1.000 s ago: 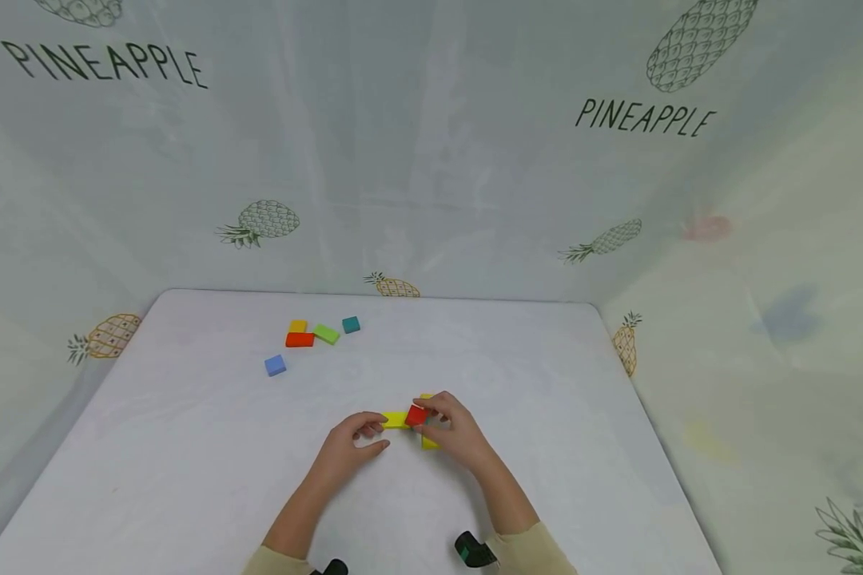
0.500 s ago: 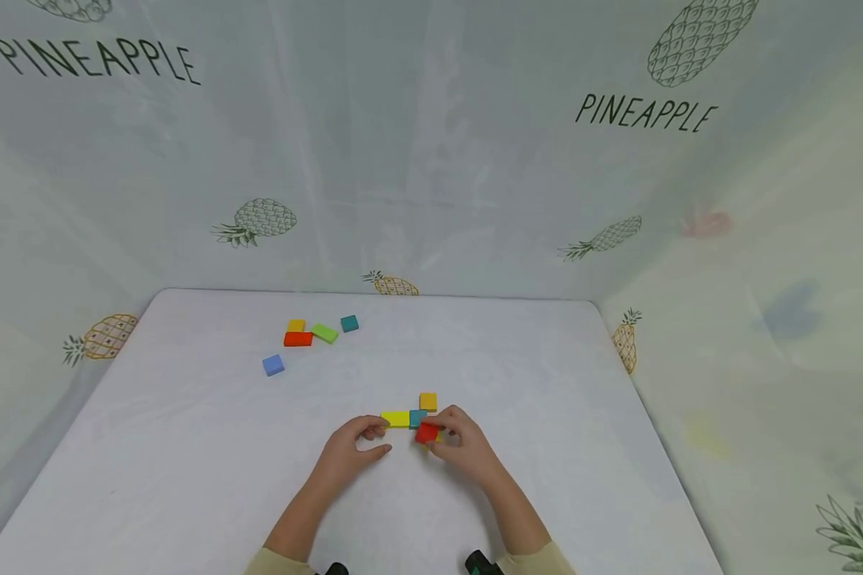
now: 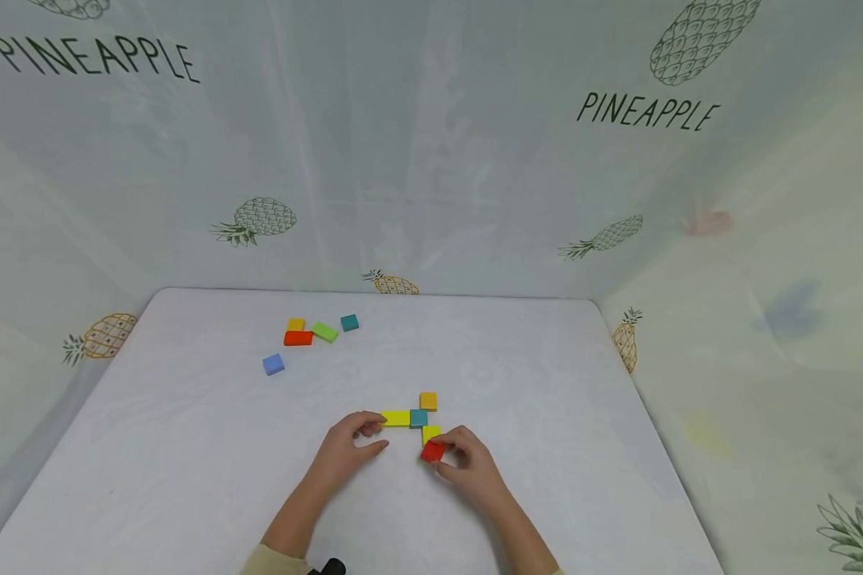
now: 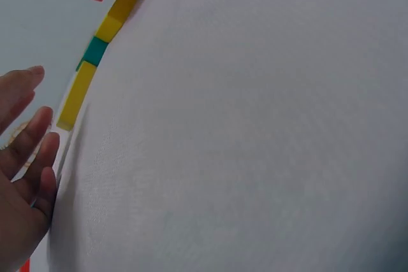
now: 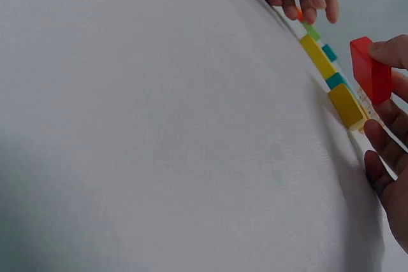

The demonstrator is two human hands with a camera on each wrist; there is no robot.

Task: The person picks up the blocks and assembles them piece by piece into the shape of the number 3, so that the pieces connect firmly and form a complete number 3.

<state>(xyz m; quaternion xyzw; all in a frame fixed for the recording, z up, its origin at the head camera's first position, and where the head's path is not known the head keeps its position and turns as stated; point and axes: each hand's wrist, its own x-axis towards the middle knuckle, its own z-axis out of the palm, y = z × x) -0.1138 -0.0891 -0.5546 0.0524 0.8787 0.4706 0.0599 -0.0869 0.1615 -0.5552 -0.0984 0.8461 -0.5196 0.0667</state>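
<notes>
Between the thumb and fingers of my right hand [image 3: 473, 469] I pinch a red block [image 5: 370, 71], raised off the table in the right wrist view. In the head view it overlaps the near end of a yellow block [image 3: 430, 433]. That block lies just below a teal block [image 3: 419, 418], and a longer yellow block [image 3: 395, 419] adjoins the teal one on the left. An orange-yellow block [image 3: 428, 401] sits at the teal block's upper right. My left hand [image 3: 347, 449] holds nothing; its loosely bent fingers are beside the long yellow block's left end.
At the table's back left lie a red block [image 3: 298, 339], an orange-yellow block [image 3: 296, 324], a green block [image 3: 324, 332], a teal block [image 3: 349, 323] and a blue block [image 3: 273, 364]. A pineapple-printed curtain [image 3: 431, 160] stands behind the white table [image 3: 546, 383].
My right hand has carried the red block nearer to me and slightly right, uncovering the teal block and then part of the near yellow block. My left hand has hardly moved.
</notes>
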